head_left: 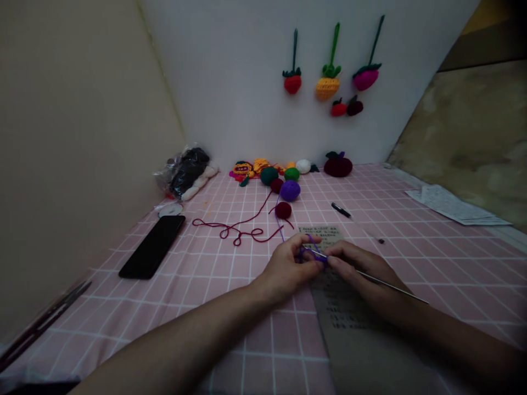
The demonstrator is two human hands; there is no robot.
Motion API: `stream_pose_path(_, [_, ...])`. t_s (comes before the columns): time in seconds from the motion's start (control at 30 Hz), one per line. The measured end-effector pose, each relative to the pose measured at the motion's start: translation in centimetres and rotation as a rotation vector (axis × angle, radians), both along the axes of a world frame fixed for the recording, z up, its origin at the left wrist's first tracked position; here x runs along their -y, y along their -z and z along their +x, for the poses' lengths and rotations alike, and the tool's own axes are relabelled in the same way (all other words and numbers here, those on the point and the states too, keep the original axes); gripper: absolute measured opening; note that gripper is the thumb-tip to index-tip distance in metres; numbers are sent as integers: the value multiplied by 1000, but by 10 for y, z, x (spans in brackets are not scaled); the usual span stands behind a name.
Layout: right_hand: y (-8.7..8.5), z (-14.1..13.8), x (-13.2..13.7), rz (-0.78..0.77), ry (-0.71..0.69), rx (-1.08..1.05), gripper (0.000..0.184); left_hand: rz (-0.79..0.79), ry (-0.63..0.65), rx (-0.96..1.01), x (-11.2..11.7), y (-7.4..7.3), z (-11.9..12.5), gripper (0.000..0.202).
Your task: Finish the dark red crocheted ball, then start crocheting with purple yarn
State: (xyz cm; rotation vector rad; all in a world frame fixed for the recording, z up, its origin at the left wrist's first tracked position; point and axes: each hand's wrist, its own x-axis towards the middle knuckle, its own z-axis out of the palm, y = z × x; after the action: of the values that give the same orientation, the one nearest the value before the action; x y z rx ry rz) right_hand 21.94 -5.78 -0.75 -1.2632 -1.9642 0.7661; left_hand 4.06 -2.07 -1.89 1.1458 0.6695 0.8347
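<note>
My left hand (pixel 290 265) pinches a small piece of purple yarn work (pixel 321 259), with purple yarn looped over its raised index finger. My right hand (pixel 362 271) is closed round a thin metal crochet hook (pixel 391 285), whose tip end lies at the purple piece between both hands. From my left hand a purple strand runs back to a purple yarn ball (pixel 290 190). Beneath the hands lies a long brown sheet of handwritten notes (pixel 349 351). The fingers partly hide the stitches.
A black phone (pixel 153 247) lies at left, near a bagged bundle of yarn (pixel 190 171). Dark red yarn (pixel 236 227) trails from balls in the middle. A pen (pixel 341 209) and papers (pixel 450 204) lie at right. Crocheted fruits (pixel 328 88) hang on the back wall.
</note>
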Motion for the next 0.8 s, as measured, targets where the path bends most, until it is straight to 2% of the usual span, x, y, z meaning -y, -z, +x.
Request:
stream_pose_path(0.5, [-2, 0, -1, 17, 71, -24, 22, -57, -48, -35, 2, -5, 0, 52])
stream_pose_path(0.8, [-2, 1, 1, -88, 75, -136, 30, -40, -58, -22, 3, -6, 0, 50])
